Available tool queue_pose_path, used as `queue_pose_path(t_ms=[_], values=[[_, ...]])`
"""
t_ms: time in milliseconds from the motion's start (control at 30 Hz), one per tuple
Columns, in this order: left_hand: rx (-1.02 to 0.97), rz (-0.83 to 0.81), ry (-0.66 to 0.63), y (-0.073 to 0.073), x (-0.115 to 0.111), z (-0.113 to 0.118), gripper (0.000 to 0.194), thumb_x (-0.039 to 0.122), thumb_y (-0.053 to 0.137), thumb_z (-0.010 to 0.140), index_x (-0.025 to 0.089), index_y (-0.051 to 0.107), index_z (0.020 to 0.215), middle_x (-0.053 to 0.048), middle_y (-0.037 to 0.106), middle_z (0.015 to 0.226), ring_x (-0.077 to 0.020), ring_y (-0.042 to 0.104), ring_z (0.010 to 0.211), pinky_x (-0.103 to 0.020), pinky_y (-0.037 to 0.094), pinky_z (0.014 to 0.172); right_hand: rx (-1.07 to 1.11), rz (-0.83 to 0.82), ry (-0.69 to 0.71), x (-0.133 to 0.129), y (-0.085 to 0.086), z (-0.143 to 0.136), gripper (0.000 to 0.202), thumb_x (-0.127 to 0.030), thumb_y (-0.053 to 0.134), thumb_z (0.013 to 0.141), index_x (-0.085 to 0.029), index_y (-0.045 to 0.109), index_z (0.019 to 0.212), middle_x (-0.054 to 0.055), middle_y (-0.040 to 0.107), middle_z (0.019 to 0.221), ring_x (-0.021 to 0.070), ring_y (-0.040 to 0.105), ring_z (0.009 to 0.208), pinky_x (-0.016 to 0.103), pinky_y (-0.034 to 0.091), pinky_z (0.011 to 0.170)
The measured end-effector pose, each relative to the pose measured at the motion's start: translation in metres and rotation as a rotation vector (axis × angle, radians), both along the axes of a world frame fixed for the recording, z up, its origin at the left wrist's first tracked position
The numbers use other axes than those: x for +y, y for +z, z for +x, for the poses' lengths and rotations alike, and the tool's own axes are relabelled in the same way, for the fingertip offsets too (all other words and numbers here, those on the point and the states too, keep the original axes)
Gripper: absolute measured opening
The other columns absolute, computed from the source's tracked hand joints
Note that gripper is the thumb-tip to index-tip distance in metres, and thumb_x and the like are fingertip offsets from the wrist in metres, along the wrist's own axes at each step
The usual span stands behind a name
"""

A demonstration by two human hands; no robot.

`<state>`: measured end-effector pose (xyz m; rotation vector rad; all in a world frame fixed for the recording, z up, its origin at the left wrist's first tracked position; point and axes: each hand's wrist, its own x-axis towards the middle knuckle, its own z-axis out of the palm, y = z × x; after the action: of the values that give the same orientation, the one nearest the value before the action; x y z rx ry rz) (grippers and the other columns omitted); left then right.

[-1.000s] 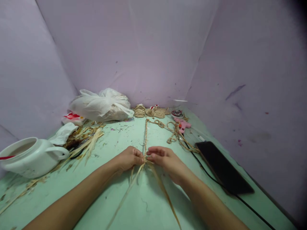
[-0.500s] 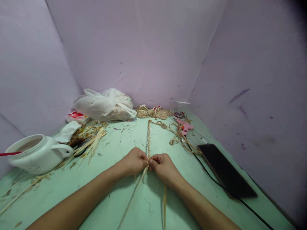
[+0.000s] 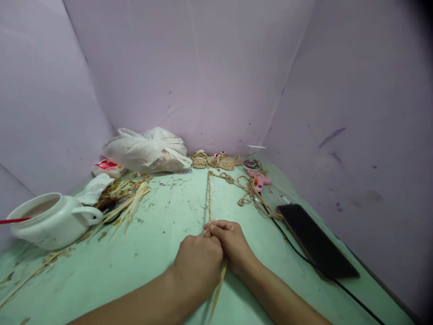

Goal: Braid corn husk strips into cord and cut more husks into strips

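A thin braided straw cord (image 3: 209,194) runs straight down the middle of the green table to my hands. My right hand (image 3: 232,241) pinches the lower end of the braid between thumb and forefinger. Just below and left of it, my left hand (image 3: 200,262) is closed around loose straw strands, its back to the camera and its fingertips hidden. The two hands touch. Pale strands (image 3: 219,289) hang below them. Beyond the top of the braid, more cord (image 3: 249,192) lies in loops to the right.
On the left are a white pot (image 3: 56,225) and straw strips (image 3: 133,203). A white plastic bag (image 3: 147,151), woven slippers (image 3: 221,161) and a small dish (image 3: 252,164) lie at the back. A pink glue gun (image 3: 260,180) and black phone (image 3: 316,241) are on the right.
My left hand has moved down and right, turning its back to the camera and overlapping my right hand. My right hand stays at the braid's end. The hanging strands have shifted.
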<state>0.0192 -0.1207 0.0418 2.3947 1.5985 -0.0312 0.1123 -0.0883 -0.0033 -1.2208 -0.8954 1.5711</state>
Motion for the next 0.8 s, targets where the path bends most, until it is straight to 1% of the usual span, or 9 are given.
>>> queue_pose_path(t_ms=[133, 233, 267, 367, 433, 467, 567, 633, 800], values=[[-0.029, -0.004, 0.001, 0.004, 0.005, -0.004, 0.023, 0.022, 0.043, 0.073, 0.013, 0.064, 0.077, -0.013, 0.064, 0.07, -0.021, 0.06, 0.067, -0.03, 0.042, 0.063, 0.039, -0.029, 0.013, 0.001, 0.001, 0.003, 0.012, -0.023, 0.06, 0.055, -0.012, 0.06, 0.06, -0.001, 0.053, 0.046, 0.0073, 0.041, 0.042, 0.021, 0.031, 0.045], [-0.27, 0.107, 0.209, 0.016, 0.023, -0.017, 0.028, 0.029, 0.039, 0.077, 0.015, 0.063, 0.075, -0.01, 0.063, 0.069, -0.02, 0.059, 0.067, -0.03, 0.042, 0.062, -0.011, -0.02, 0.041, 0.001, 0.0, 0.005, 0.013, -0.025, 0.06, 0.057, -0.012, 0.058, 0.058, -0.003, 0.049, 0.044, 0.0047, 0.032, 0.038, 0.02, 0.022, 0.04], [-0.401, 0.099, 0.297, 0.018, 0.03, -0.021, 0.026, 0.028, 0.041, 0.076, 0.015, 0.062, 0.084, -0.008, 0.063, 0.07, -0.0176, 0.059, 0.065, -0.028, 0.042, 0.061, -0.029, -0.013, 0.056, 0.002, 0.0, 0.006, 0.014, -0.027, 0.059, 0.058, -0.013, 0.056, 0.056, -0.003, 0.047, 0.043, 0.0041, 0.03, 0.037, 0.02, 0.019, 0.039], [-0.715, -0.38, 0.446, 0.009, 0.046, -0.026, 0.034, 0.025, 0.046, 0.07, 0.012, 0.055, 0.1, -0.002, 0.059, 0.061, -0.011, 0.05, 0.042, -0.023, 0.037, 0.043, -0.05, 0.02, 0.104, 0.003, 0.0, 0.006, 0.019, -0.029, 0.058, 0.061, -0.014, 0.052, 0.052, -0.004, 0.044, 0.041, 0.004, 0.028, 0.036, 0.02, 0.017, 0.039], [-0.847, -0.66, 0.421, -0.001, 0.052, -0.026, 0.025, 0.026, 0.048, 0.067, 0.01, 0.058, 0.084, 0.0, 0.054, 0.054, -0.0085, 0.043, 0.035, -0.021, 0.031, 0.035, -0.035, 0.068, 0.152, 0.005, 0.0, 0.006, 0.019, -0.029, 0.057, 0.062, -0.014, 0.051, 0.052, -0.003, 0.047, 0.043, 0.0056, 0.036, 0.039, 0.02, 0.024, 0.042], [-0.883, -0.713, 0.395, -0.006, 0.053, -0.026, 0.019, 0.025, 0.048, 0.066, 0.011, 0.058, 0.074, 0.001, 0.051, 0.05, -0.0074, 0.04, 0.033, -0.02, 0.027, 0.033, -0.035, 0.104, 0.183, 0.006, -0.001, 0.008, 0.019, -0.029, 0.056, 0.063, -0.014, 0.051, 0.053, -0.001, 0.05, 0.045, 0.0067, 0.04, 0.043, 0.02, 0.027, 0.045], [-0.844, -0.679, 0.357, -0.014, 0.055, -0.025, 0.013, 0.022, 0.047, 0.062, 0.013, 0.055, 0.059, 0.005, 0.039, 0.038, -0.0055, 0.029, 0.029, -0.019, 0.018, 0.031, -0.169, 0.215, 0.294, 0.011, -0.003, 0.014, 0.017, -0.026, 0.053, 0.065, -0.014, 0.053, 0.054, 0.001, 0.055, 0.053, 0.0089, 0.045, 0.05, 0.021, 0.032, 0.051], [-0.739, -0.594, 0.356, -0.015, 0.055, -0.024, 0.012, 0.021, 0.046, 0.061, 0.014, 0.053, 0.054, 0.006, 0.035, 0.035, -0.0058, 0.027, 0.029, -0.021, 0.016, 0.033, -0.405, 0.333, 0.331, 0.012, -0.005, 0.018, 0.014, -0.023, 0.05, 0.067, -0.013, 0.055, 0.057, 0.001, 0.055, 0.055, 0.009, 0.044, 0.051, 0.021, 0.031, 0.051], [-0.505, -0.239, 0.361, -0.022, 0.055, -0.02, 0.013, 0.014, 0.046, 0.054, 0.014, 0.045, 0.04, 0.006, 0.028, 0.037, -0.0068, 0.03, 0.042, -0.022, 0.018, 0.041, -1.014, 0.668, 0.268, 0.004, -0.003, 0.022, 0.018, -0.011, 0.042, 0.07, -0.016, 0.058, 0.061, 0.0, 0.054, 0.055, 0.0097, 0.043, 0.052, 0.021, 0.028, 0.052]])
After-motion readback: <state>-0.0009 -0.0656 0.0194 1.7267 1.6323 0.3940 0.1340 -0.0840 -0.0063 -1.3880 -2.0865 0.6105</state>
